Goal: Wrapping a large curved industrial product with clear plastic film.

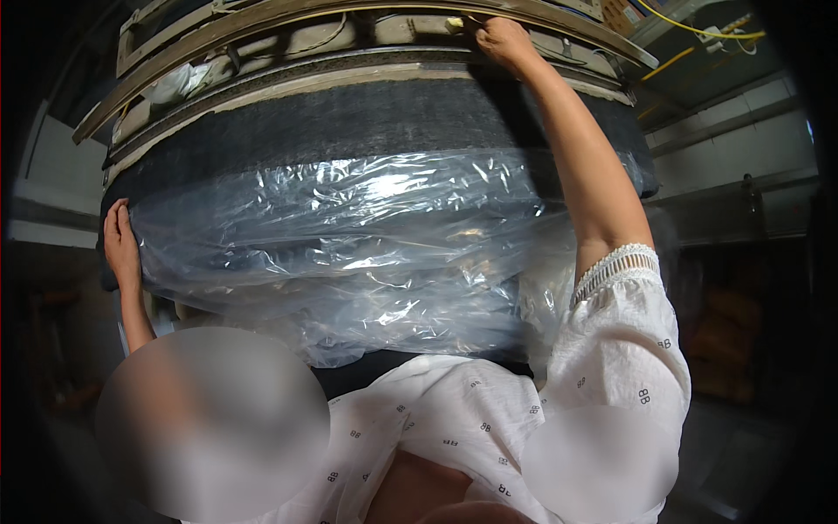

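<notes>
A clear plastic sheet (349, 236), wrinkled and shiny, drapes over the front of a long black padded surface (288, 122). At its left end my left hand (122, 240) rests against the black edge, fingers stretched out beside the plastic. My right arm reaches far across the black surface. Beyond its back edge, under a long wooden bar (349, 16), my right hand (504, 42) is closed with its fingers curled down; what they hold, if anything, is hidden. A small pale yellow piece (455, 24) lies just left of that hand.
Behind the black surface runs a narrow trough (297, 39) with thin cords and a crumpled white plastic bag (175, 83). Yellow cables (698, 29) hang at the far right. A tiled wall ledge (733, 113) stands to the right. More clear plastic (546, 297) hangs near my right sleeve.
</notes>
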Action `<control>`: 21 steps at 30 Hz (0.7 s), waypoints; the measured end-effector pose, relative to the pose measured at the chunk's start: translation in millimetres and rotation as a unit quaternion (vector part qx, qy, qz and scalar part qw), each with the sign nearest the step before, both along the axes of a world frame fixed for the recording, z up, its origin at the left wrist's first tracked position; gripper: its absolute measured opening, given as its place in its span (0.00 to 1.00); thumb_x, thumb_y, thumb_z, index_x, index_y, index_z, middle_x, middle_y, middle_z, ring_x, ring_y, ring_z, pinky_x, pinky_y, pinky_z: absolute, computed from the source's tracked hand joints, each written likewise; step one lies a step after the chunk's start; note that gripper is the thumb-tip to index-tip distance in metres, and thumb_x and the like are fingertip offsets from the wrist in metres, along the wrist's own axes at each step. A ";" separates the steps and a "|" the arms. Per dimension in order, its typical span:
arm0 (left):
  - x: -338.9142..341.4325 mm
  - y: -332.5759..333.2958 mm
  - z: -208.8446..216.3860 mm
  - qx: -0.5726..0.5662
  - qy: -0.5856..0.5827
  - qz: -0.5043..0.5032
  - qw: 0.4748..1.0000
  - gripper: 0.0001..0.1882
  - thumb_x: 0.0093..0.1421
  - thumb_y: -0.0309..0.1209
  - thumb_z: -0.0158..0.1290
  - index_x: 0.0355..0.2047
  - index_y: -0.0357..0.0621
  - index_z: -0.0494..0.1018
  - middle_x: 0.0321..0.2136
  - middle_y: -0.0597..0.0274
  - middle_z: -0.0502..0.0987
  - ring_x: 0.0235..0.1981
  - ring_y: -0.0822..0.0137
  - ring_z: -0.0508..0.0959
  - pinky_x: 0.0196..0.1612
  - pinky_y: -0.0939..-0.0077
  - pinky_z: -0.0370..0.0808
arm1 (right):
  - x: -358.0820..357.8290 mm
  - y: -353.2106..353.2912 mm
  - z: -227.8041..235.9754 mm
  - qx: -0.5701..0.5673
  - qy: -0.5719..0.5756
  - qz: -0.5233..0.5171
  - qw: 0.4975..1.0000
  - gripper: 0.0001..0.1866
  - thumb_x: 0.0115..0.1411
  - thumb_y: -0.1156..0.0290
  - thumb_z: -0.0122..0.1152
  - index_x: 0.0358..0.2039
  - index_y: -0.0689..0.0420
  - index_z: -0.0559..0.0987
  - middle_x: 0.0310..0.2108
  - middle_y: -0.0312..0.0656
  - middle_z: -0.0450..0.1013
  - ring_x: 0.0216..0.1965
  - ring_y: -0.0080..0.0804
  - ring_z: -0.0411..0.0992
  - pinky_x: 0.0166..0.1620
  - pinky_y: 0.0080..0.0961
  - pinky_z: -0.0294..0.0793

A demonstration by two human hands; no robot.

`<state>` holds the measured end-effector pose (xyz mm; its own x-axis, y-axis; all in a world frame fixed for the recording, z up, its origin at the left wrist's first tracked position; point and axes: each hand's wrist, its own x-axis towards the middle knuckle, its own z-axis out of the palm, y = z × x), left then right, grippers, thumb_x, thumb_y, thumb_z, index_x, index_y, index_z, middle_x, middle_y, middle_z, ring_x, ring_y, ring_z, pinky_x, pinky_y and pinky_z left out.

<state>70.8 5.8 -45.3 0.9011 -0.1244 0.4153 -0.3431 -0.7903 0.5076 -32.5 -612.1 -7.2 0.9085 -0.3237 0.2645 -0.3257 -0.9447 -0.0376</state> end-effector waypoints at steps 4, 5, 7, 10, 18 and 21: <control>-0.9 -6.8 7.2 0.009 -0.005 0.016 1.000 0.16 0.63 0.40 0.40 0.43 0.46 0.70 0.41 0.59 0.73 0.44 0.65 0.71 0.48 0.77 0.64 | 11.9 -19.3 -17.1 0.059 -0.004 -0.027 0.998 0.16 0.50 0.66 0.51 0.38 0.58 0.76 0.36 0.50 0.73 0.39 0.44 0.71 0.43 0.35 0.69; 0.0 -2.5 4.9 0.011 -0.002 0.030 0.999 0.16 0.63 0.40 0.40 0.43 0.46 0.70 0.41 0.59 0.73 0.44 0.65 0.71 0.48 0.77 0.64 | 19.1 -19.7 -20.3 0.083 0.003 -0.024 0.996 0.17 0.51 0.69 0.51 0.42 0.57 0.74 0.38 0.48 0.73 0.39 0.41 0.71 0.45 0.32 0.68; 4.1 9.6 -1.2 -0.004 -0.034 -0.013 0.999 0.15 0.63 0.38 0.40 0.42 0.45 0.71 0.40 0.59 0.73 0.44 0.65 0.71 0.47 0.78 0.64 | 12.6 -12.7 -19.3 0.104 -0.013 0.035 0.994 0.18 0.52 0.68 0.52 0.43 0.60 0.72 0.39 0.49 0.72 0.40 0.40 0.71 0.45 0.30 0.67; 3.8 -2.4 1.0 -0.004 -0.058 -0.012 0.998 0.14 0.62 0.37 0.42 0.41 0.44 0.71 0.38 0.61 0.73 0.41 0.67 0.72 0.45 0.79 0.65 | 4.8 -14.5 -17.1 0.167 -0.060 0.048 0.983 0.16 0.52 0.68 0.52 0.40 0.63 0.72 0.36 0.50 0.72 0.38 0.36 0.71 0.43 0.27 0.67; -12.3 -4.1 4.7 -0.018 -0.060 0.030 0.998 0.12 0.61 0.38 0.43 0.38 0.46 0.72 0.34 0.62 0.73 0.35 0.65 0.74 0.38 0.78 0.68 | -43.5 71.0 7.0 0.020 -0.160 0.115 0.980 0.10 0.55 0.66 0.53 0.30 0.61 0.71 0.28 0.49 0.70 0.32 0.46 0.68 0.36 0.35 0.66; -13.8 -10.1 6.7 -0.015 -0.048 0.037 0.998 0.12 0.60 0.37 0.44 0.38 0.47 0.72 0.32 0.61 0.73 0.32 0.65 0.73 0.37 0.78 0.68 | -49.9 78.4 14.3 0.008 -0.171 0.129 0.977 0.10 0.55 0.67 0.53 0.30 0.61 0.71 0.28 0.48 0.70 0.32 0.45 0.69 0.35 0.34 0.67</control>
